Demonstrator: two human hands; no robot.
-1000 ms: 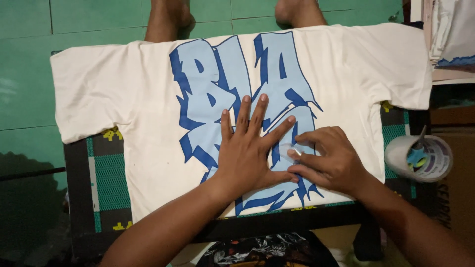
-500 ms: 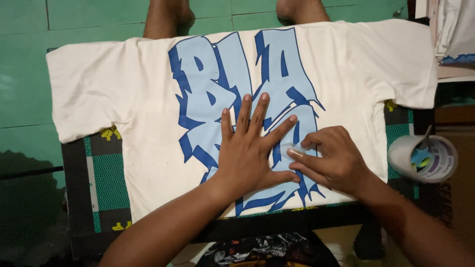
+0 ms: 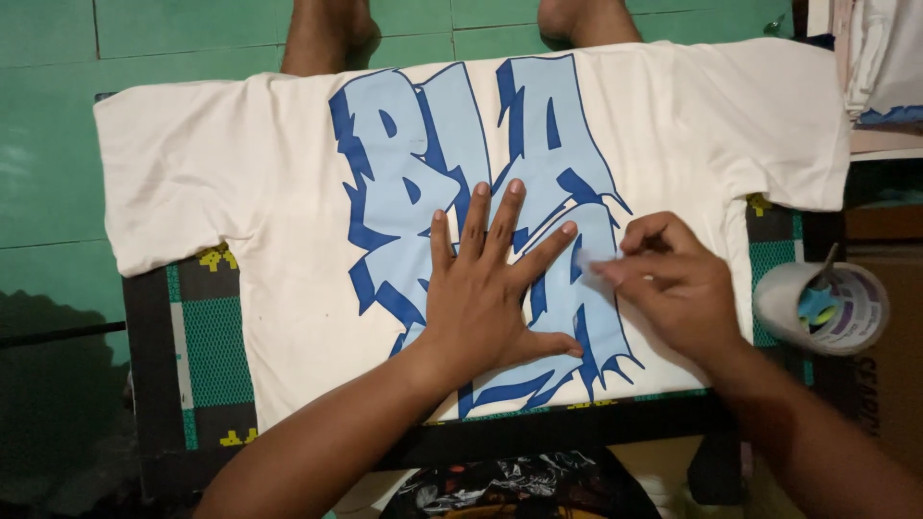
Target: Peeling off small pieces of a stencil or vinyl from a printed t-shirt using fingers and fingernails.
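— What's nearest the camera?

— Two bare forearms come in from the bottom edge, and between them lies a dark crumpled cloth (image 3: 510, 485) with a pale print, below the edge of the black work board (image 3: 154, 327).

— And the hands?

— The left hand (image 3: 490, 288) lies flat, palm down, on the white T-shirt (image 3: 240, 183). Its fingers are spread wide and straight, gripping nothing, pressing on the lower part of the blue graphic (image 3: 461, 163). The right hand (image 3: 673, 288) is just beside it, to the right, fingers curled with the thumb and forefinger drawn together at the right edge of the print. They seem to pinch something small and pale against the cloth, but I cannot tell what it is.

— Where does the shirt lie?

— Spread flat across the board, which has green mesh panels and small yellow marks showing at its left and right sides. The sleeves hang past the board on both sides. The graphic is light blue with dark blue outlines and fills the middle of the shirt.

— Anything off to the side?

— A white round tub (image 3: 822, 308) lies tipped to the right of the board, with a tool handle sticking out of it. At the upper right is a stack of folded pale fabric (image 3: 885, 58).

— And farthest off?

— A green tiled floor (image 3: 48, 115), and two bare feet (image 3: 327, 34) of another person at the top edge, just beyond the shirt.
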